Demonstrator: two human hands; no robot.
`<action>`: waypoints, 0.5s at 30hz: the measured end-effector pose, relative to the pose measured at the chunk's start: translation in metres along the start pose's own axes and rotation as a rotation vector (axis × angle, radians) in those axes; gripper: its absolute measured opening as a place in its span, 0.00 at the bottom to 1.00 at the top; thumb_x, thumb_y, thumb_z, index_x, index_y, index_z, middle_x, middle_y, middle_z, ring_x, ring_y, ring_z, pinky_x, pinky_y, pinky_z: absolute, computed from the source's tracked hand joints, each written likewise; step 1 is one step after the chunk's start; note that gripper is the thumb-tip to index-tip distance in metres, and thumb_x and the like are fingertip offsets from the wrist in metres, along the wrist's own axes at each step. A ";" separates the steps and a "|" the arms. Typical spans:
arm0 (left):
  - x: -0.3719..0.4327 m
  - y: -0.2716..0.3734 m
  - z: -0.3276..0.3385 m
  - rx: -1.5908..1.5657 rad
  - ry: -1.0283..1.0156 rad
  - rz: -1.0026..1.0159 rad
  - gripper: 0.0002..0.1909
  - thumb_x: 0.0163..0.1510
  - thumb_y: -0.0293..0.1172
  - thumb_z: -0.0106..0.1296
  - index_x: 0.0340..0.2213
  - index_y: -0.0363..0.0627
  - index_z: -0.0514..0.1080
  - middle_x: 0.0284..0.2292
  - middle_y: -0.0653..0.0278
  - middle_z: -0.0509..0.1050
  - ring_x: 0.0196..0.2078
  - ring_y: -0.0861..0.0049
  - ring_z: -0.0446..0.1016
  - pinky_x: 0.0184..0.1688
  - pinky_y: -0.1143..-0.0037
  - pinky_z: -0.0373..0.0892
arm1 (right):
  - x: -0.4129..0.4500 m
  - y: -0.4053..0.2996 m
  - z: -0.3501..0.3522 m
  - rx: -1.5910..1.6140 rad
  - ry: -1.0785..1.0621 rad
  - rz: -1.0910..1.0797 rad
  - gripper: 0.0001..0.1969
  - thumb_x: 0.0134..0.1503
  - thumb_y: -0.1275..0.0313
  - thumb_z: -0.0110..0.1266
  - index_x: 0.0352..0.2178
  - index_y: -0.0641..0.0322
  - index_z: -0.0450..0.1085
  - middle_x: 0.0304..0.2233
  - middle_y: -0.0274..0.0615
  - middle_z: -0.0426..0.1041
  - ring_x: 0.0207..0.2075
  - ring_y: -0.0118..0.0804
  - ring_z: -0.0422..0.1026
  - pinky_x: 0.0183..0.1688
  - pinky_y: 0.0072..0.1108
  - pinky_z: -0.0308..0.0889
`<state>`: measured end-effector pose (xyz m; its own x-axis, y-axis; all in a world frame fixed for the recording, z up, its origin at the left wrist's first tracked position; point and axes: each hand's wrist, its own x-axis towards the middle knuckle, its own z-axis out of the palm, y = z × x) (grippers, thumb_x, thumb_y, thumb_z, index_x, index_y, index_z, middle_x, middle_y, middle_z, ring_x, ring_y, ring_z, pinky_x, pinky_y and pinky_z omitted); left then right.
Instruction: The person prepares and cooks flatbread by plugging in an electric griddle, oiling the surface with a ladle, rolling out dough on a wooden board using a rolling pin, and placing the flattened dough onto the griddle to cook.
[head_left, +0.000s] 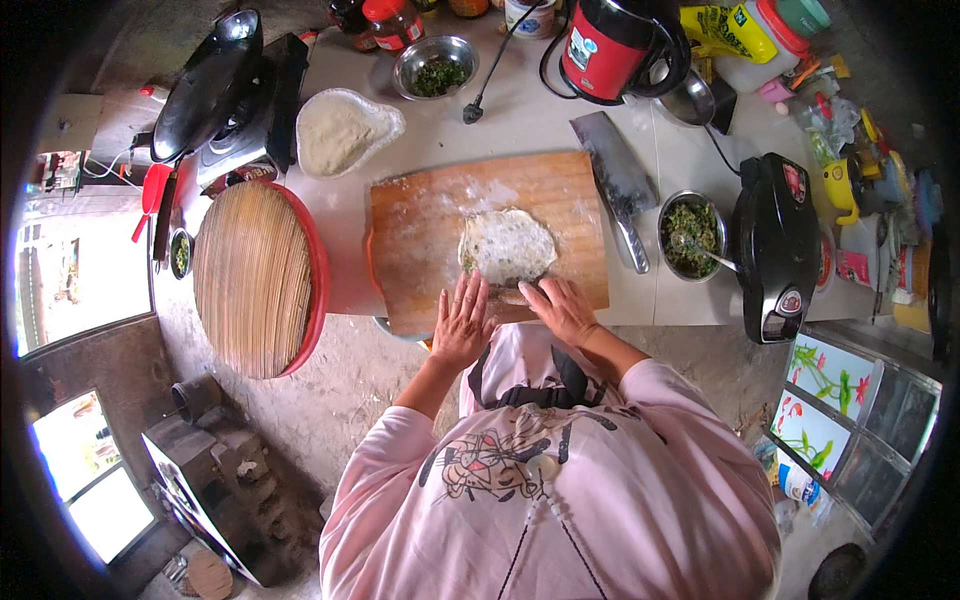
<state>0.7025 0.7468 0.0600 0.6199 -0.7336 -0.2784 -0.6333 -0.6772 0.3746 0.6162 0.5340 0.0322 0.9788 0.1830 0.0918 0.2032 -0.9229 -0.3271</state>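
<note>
A flat, floured round of dough with green flecks lies on a wooden board dusted with flour. My left hand is laid flat with straight fingers, its tips at the dough's near left edge. My right hand reaches in from the other side, fingers stretched out below the dough's near right edge. Between the hands shows a short stretch of a wooden rod, apparently a rolling pin; its ends are hidden under my hands. Neither hand visibly wraps around it.
A cleaver lies right of the board, beside a bowl of green filling with a spoon and a black electric griddle. To the left are a round reed mat on a red tray and a bowl of flour. A red kettle stands behind.
</note>
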 end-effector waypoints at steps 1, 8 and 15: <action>0.001 -0.001 0.000 -0.007 0.012 0.000 0.34 0.56 0.47 0.33 0.59 0.42 0.41 0.61 0.56 0.39 0.64 0.61 0.37 0.60 0.53 0.36 | 0.001 -0.001 0.001 0.015 0.003 0.008 0.24 0.49 0.73 0.44 0.51 0.54 0.60 0.37 0.42 0.62 0.39 0.41 0.64 0.41 0.29 0.62; 0.009 -0.004 -0.035 0.094 0.178 0.091 0.33 0.51 0.42 0.47 0.55 0.43 0.51 0.54 0.57 0.56 0.59 0.63 0.52 0.56 0.48 0.41 | 0.030 -0.006 -0.028 0.007 0.142 -0.067 0.25 0.46 0.68 0.53 0.49 0.51 0.62 0.33 0.36 0.64 0.36 0.38 0.65 0.38 0.28 0.62; 0.027 -0.055 -0.049 -0.055 0.508 -0.096 0.17 0.49 0.37 0.50 0.38 0.41 0.66 0.35 0.53 0.70 0.39 0.58 0.69 0.42 0.64 0.63 | 0.107 -0.026 -0.078 -0.022 0.367 0.020 0.28 0.42 0.70 0.58 0.48 0.54 0.63 0.44 0.41 0.62 0.46 0.42 0.63 0.47 0.31 0.60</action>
<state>0.7771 0.7672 0.0750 0.8291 -0.5396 0.1461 -0.5461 -0.7260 0.4180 0.7139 0.5507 0.1241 0.9075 0.0351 0.4186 0.1802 -0.9327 -0.3124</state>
